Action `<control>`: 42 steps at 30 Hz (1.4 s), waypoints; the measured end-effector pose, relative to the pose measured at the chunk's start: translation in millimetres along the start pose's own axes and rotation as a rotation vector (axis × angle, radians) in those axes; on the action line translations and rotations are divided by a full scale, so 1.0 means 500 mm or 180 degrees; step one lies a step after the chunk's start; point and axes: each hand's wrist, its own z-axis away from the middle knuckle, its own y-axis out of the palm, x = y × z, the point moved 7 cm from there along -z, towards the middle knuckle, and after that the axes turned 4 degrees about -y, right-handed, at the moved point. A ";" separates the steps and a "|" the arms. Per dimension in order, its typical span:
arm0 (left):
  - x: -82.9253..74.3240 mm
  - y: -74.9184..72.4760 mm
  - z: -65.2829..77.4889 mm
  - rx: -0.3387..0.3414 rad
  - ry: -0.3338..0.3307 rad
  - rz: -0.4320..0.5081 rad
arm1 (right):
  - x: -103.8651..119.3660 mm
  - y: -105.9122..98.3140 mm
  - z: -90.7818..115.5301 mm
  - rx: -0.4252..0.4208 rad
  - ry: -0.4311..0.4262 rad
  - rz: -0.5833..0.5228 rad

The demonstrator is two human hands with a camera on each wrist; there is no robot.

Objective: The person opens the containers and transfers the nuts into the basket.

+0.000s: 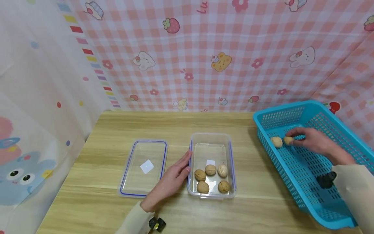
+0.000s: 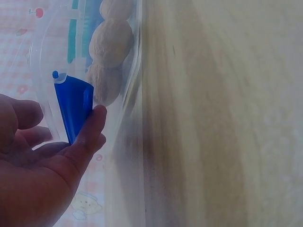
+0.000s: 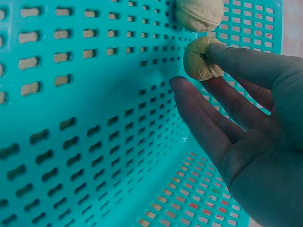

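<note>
Right hand [image 1: 317, 142]: fingers pinched round walnut [image 1: 288, 140]
Left hand [image 1: 171, 177]: fingers near-straight, laid against box [image 1: 209, 151]
Walnut: in basket [image 1: 310, 113], apparently being picked
Basket: lift-out over side likely needed next

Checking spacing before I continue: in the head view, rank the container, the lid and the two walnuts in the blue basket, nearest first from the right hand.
1. Pinched walnut: held by the right hand.
2. Loose walnut: just left of it, inside the blue basket.
3. Open container: left of the basket.
4. Lid: farthest left, past the container.
</note>
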 end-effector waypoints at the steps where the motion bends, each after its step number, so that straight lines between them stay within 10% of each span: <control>1: 0.001 0.000 0.000 0.0001 0.0000 -0.0005 | -0.001 0.003 0.000 0.0011 0.0002 0.0006; 29: 0.010 -0.002 0.003 -0.0011 0.0014 -0.0053 | 0.039 -0.005 0.027 0.0391 -0.0041 0.0120; 42: 0.007 0.001 0.001 0.0021 0.0029 -0.0006 | 0.135 -0.070 0.100 -0.0396 0.0094 0.0230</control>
